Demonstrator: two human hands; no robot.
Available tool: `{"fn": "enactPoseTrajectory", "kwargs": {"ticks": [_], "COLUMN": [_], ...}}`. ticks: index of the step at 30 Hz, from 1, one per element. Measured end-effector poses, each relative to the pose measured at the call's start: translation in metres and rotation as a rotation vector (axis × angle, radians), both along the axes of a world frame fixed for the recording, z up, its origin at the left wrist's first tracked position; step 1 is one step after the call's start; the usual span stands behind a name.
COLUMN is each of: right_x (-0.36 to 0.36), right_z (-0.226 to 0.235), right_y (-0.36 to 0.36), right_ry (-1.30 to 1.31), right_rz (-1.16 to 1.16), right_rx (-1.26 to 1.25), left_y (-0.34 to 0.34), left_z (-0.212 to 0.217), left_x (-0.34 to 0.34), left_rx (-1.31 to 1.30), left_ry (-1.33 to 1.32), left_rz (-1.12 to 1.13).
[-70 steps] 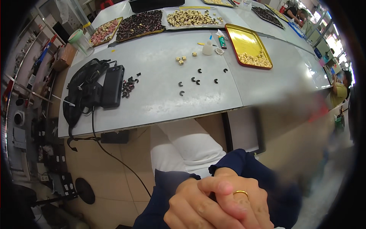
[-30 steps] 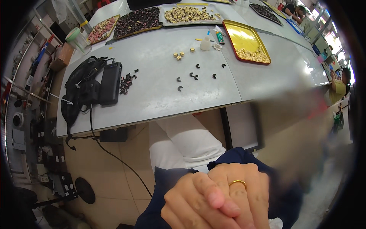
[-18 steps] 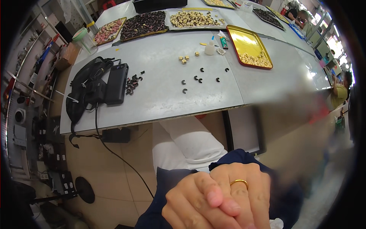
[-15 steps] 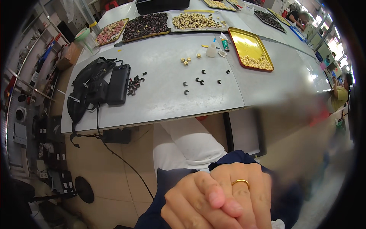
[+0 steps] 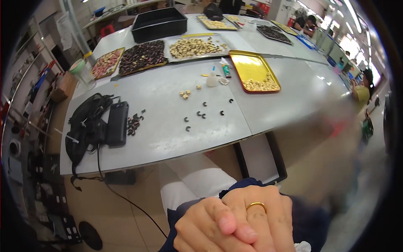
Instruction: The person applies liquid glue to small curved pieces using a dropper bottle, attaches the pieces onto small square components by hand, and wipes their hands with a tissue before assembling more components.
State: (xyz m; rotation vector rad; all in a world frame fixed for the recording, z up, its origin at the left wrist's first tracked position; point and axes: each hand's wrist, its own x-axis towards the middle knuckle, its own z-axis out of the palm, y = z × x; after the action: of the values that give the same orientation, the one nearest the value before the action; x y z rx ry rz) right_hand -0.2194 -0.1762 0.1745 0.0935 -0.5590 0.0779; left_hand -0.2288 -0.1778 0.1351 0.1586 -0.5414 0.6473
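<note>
My left hand (image 5: 204,224) and my right hand (image 5: 268,216) are clasped together low in front of my body, away from the table. The fingers of both are closed, and no object shows in them; the palms are hidden. A gold ring (image 5: 256,205) sits on a finger of my right hand. On the grey table (image 5: 168,147) ahead lie several black C-shaped pieces (image 5: 199,114) and a few small gold-coloured pieces (image 5: 184,95). Behind these stand a whitish squeeze bottle (image 5: 211,80) with a blue tip and a green tube (image 5: 227,71).
A red-rimmed gold tray (image 5: 256,67) holds pale pieces. At the left lie a black strap device (image 5: 86,126), a black box (image 5: 117,124) and dark scraps (image 5: 134,122). Filled trays and a black bin (image 5: 159,25) stand farther back. A cable (image 5: 130,206) hangs down; people sit at the right.
The view has tilted up, so the table sits lower and more of the room behind shows. My hands remain clasped, a little lower and farther left in the picture.
</note>
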Motion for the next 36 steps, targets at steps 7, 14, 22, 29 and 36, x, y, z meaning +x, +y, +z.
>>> {"fn": "enactPoseTrajectory", "kwargs": {"ticks": [7, 14, 22, 29, 36], "right_x": [0.005, 0.010, 0.010, 0.019, 0.031], "right_z": [0.000, -0.007, -0.017, -0.014, -0.037], "right_y": [-0.005, -0.008, 0.009, -0.021, -0.021], "right_ry": [0.034, -0.091, -0.205, -0.178, -0.342], "right_rz": [-0.149, 0.072, 0.136, 0.271, 0.124], "right_rx": [-0.064, -0.020, 0.190, 0.055, 0.011], "left_y": [-0.012, -0.006, -0.006, -0.012, -0.007], "left_z": [-0.009, -0.008, -0.021, -0.021, -0.027], "left_x": [0.016, -0.012, -0.012, -0.015, -0.018], "left_rx": [-0.113, -0.013, 0.103, 0.179, 0.283], "left_ry": [-0.250, 0.128, 0.091, 0.180, 0.296], "left_rz": [0.062, 0.028, 0.101, 0.174, 0.268]}}
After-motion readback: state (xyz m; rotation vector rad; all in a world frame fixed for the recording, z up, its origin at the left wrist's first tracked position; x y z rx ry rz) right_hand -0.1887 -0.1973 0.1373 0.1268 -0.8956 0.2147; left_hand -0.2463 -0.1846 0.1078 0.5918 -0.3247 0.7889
